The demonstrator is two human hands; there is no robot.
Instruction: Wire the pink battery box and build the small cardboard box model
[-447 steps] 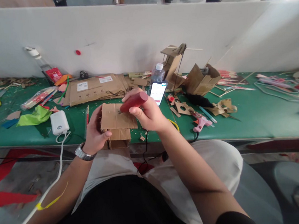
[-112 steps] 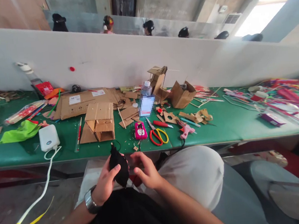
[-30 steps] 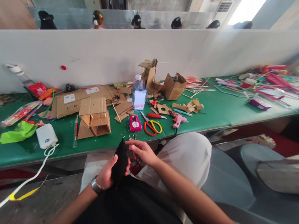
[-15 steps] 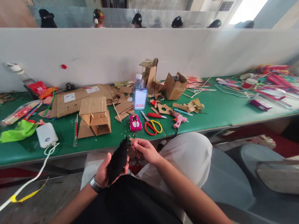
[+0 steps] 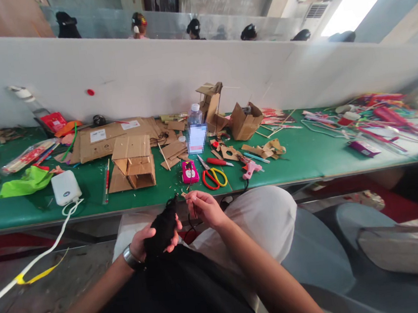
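Left hand [image 5: 139,244] curled around 1 black bundle [image 5: 162,232], right hand [image 5: 207,209], fingers [image 5: 192,196] pinching dark thread [image 5: 195,210] (very thin)

The left hand [image 5: 139,244] cradles a black bundle [image 5: 161,231]; the right hand [image 5: 205,208] pinches a thin dark strand [image 5: 195,211] near the green table [image 5: 295,165].

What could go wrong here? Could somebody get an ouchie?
Maybe! The scissors and knife lie with blades bare, so a careless reach might cut someone. The glue gun's cord hangs over the table edge; a tug could drag it off.
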